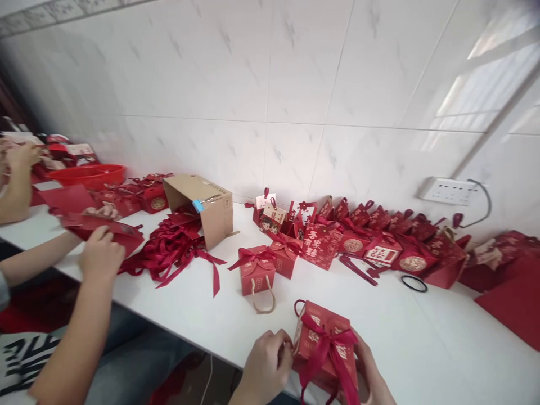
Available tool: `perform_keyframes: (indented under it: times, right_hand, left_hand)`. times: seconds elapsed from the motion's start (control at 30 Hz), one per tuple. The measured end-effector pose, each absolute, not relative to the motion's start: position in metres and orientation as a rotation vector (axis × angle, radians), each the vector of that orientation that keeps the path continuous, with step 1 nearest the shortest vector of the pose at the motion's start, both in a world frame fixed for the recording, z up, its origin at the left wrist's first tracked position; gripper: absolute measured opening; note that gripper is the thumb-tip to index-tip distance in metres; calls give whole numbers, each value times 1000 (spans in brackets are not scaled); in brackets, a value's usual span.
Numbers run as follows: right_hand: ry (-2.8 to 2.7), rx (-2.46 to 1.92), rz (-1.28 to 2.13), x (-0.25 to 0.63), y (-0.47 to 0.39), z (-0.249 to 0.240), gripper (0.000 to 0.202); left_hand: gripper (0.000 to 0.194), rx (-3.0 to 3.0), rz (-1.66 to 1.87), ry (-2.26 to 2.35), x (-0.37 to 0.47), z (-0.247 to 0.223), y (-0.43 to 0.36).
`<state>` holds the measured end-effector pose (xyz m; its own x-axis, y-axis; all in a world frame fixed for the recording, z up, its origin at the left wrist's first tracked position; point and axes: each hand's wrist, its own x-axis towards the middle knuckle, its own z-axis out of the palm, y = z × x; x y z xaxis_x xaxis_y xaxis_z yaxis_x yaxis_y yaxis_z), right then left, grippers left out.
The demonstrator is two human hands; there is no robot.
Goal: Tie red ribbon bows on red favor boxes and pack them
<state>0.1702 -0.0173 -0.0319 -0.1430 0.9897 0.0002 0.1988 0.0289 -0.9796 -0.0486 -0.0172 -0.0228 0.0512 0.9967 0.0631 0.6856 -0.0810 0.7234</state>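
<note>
Nearly cubic red cardboard gift box, tied with a shiny crimson ribbon bow, at the near edge of the white tabletop. It lies directly between the hands, equally near both, without a distinct long axis. The right hand grips its right side; the left hand, fingers curled, touches its left edge, any pinch being indiscernible.

The person's left hand is curling its fingers at the left side of a red gift box while the right hand is gripping the other side; a ribbon bow is crossing the box, and along the white counter a co-worker's hand is handling red card near piled ribbons
</note>
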Motion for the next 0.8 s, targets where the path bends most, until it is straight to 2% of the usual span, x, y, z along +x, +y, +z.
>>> perform_keyframes:
  times: [0.23,0.37,0.5,0.53,0.67,0.8]
  right_hand:
    - [-1475,-1323,1137,165,-18,-26,93]
    - [-1522,-1340,1108,167,-17,-31,90]
    - [-1546,-1336,1086,168,-15,-36,89]
    - [-1546,-1330,1088,167,-15,-37,89]
    - [-1513,-1317,1096,167,-18,-33,87]
    - [-1512,-1334,1104,169,-20,-30,82]
  left_hand:
    - [23,1876,778,1669,-40,-26,-18]
    - [19,1673,875,1624,-97,8,-6]
    - [46,1597,879,1645,-174,48,16]
    - [45,1626,892,1615,-176,49,18]
    - [18,1677,837,1558,-110,15,3]
    - [19,1881,849,1682,-40,-24,-16]
